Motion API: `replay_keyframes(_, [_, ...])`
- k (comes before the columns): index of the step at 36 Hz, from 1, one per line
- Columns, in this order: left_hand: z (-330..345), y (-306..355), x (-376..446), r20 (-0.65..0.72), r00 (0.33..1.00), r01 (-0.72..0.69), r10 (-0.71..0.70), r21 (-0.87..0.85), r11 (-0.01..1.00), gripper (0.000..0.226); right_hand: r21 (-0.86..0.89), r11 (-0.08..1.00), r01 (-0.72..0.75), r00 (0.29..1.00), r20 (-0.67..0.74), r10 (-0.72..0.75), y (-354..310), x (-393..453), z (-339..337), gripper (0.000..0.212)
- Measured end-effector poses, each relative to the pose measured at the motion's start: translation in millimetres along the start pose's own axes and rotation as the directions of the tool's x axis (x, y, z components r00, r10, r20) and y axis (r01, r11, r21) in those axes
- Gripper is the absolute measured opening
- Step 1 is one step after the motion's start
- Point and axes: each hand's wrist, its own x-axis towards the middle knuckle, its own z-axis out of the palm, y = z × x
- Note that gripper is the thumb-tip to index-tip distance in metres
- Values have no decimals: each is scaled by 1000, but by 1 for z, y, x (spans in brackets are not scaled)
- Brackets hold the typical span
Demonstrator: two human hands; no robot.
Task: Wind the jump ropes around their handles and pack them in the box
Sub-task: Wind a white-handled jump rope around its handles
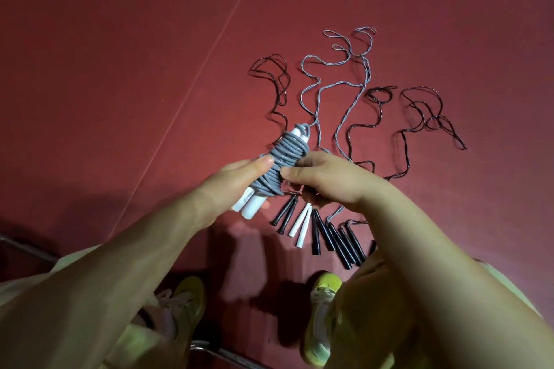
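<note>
The left hand (pixel 239 177) grips a wound jump rope (pixel 277 166), its thumb pressed across the gray coils and its fingers curled round the far side. The bundle is tilted, its two white handles (pixel 248 207) sticking out below the left palm and their other ends poking out above the coils. The right hand (pixel 326 180) meets the bundle from the other side, thumb and fingertips pinching the coils close beside the left thumb. Both hands hold the bundle up above the red floor (pixel 120 54).

Just beneath the right hand, more ropes lie unwound on the floor. A pair of white handles (pixel 301 226) lies directly under the right palm, with a pair of black handles (pixel 284 214) on the side toward the left hand. Further black handles (pixel 338 241) fan out under the right wrist. From these handles, loose gray cord (pixel 338 69) and dark cords (pixel 431 111) snake away beyond the right hand in wavy loops.

Below the forearms, the person's yellow-green shoes (pixel 322 302) stand on the floor, near the handle ends. No box is in view.
</note>
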Motion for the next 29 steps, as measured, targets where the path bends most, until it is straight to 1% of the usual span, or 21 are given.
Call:
replay_keyframes(2, [-1, -3, 1, -23, 998, -50, 50, -26, 998, 43, -3, 1000, 19, 1000, 14, -19, 0, 0, 0, 28])
replay_keyframes(3, [0, -3, 2, -22, 997, -72, 71, -19, 997, 38, -9, 999, 32, 999, 21, -32, -1, 0, 0, 25])
replay_keyframes(5, [4, -3, 1, 19, 995, -95, 95, -3, 995, 22, 2, 998, 68, 997, 32, -68, -1, 0, -2, 9])
replay_keyframes(6, [6, -2, 0, 43, 994, -102, 102, 3, 995, 21, 17, 997, 78, 996, 34, -79, -2, -1, -3, 7])
replay_keyframes(8, [9, -1, -1, 60, 989, -137, 137, -8, 991, 27, 45, 996, 78, 996, 48, -80, -2, -2, -7, 25])
replay_keyframes(9, [9, -1, -1, 56, 987, -151, 152, -17, 988, 28, 47, 996, 73, 995, 59, -76, -2, -2, -8, 26])
replay_keyframes(12, [7, -1, 0, 19, 990, -139, 141, -70, 988, 24, 14, 999, 44, 997, 69, -45, -1, -3, -10, 17])
replay_keyframes(16, [6, 1, 2, -50, 997, -71, 60, -235, 969, 13, -44, 999, 18, 1000, -15, -18, -2, -5, -17, 13])
replay_keyframes(18, [6, 6, 2, -80, 996, -49, 24, -325, 944, 17, -36, 999, 28, 998, -54, -30, -3, -8, -19, 8])
replay_keyframes(20, [5, 7, 2, -66, 998, -14, -13, -389, 921, 20, -26, 999, 38, 994, -98, -41, -2, -8, -21, 11])
replay_keyframes(23, [1, 8, 1, 2, 999, 44, -49, -493, 869, 19, -34, 998, 57, 984, -169, -62, 0, -7, -22, 16])
replay_keyframes(25, [0, 8, 1, 5, 999, 40, -43, -507, 861, 26, -62, 995, 82, 972, -213, -94, 0, -6, -23, 17])
replay_keyframes(27, [-1, 10, 1, -30, 999, 6, -24, -490, 872, 33, -59, 989, 132, 955, -258, -143, 1, -6, -25, 18])
replay_keyframes(29, [-3, 10, 3, -92, 996, -24, -23, -481, 877, 24, -49, 975, 216, 925, -308, -220, 0, -6, -26, 21])
